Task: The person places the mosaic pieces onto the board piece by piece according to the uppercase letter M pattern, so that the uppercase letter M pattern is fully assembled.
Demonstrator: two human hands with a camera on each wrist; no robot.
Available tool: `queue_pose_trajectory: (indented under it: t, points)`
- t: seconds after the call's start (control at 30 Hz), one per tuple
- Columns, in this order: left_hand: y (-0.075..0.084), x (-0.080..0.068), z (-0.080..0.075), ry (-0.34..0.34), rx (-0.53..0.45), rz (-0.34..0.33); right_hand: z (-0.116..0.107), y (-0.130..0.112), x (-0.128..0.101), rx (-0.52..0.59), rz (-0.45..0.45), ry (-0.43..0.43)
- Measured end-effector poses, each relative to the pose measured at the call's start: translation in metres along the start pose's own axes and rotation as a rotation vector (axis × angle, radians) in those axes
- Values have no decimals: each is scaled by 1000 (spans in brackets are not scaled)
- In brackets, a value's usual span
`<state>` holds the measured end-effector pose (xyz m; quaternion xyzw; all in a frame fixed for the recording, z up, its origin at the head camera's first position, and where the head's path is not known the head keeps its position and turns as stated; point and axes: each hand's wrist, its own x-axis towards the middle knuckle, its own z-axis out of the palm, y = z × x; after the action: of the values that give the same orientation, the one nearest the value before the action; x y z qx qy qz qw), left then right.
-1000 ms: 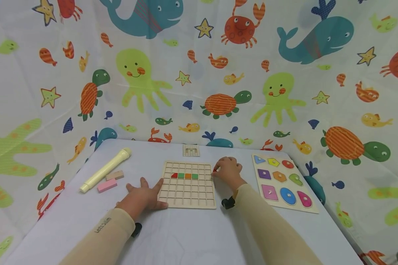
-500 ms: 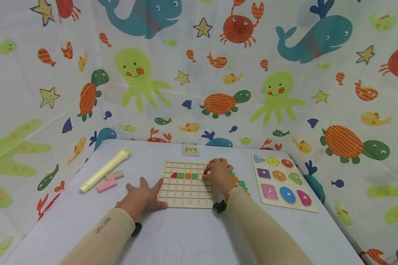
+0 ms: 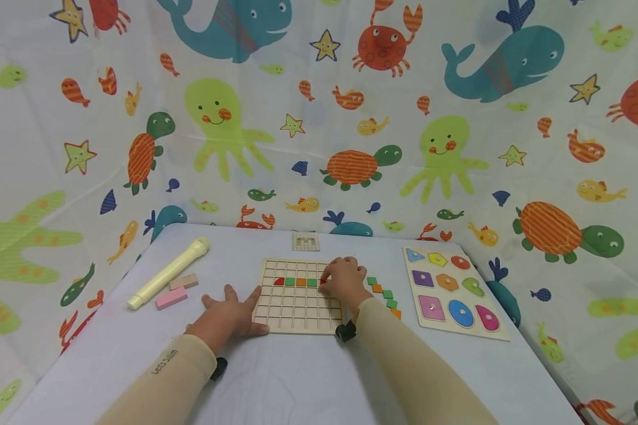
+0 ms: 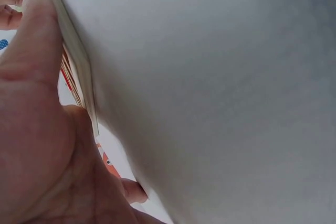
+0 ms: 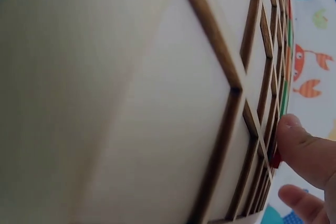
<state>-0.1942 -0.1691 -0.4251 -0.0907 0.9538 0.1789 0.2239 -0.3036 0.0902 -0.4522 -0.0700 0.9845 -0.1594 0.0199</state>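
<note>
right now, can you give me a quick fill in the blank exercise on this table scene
1. The left hand rests flat against the ____ edge of the square wooden grid board.
2. The right hand pinches a small ____ tile over the board.
3. The coloured tiles already in the grid lie in a single ____.
4. The pale yellow toy microphone lies to the ____ of the board.

Missing words: left; red; row; left
</note>
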Motion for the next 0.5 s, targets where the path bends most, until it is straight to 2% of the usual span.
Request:
queue_pose_trajectory:
  t: [0.13,0.5]
  points:
    - [-1,0,0,-2,6,8,0,-3,2,-4,12,-24]
    - [-1,0,0,4,-3,9,-5,-8,1,-5,-13,-22]
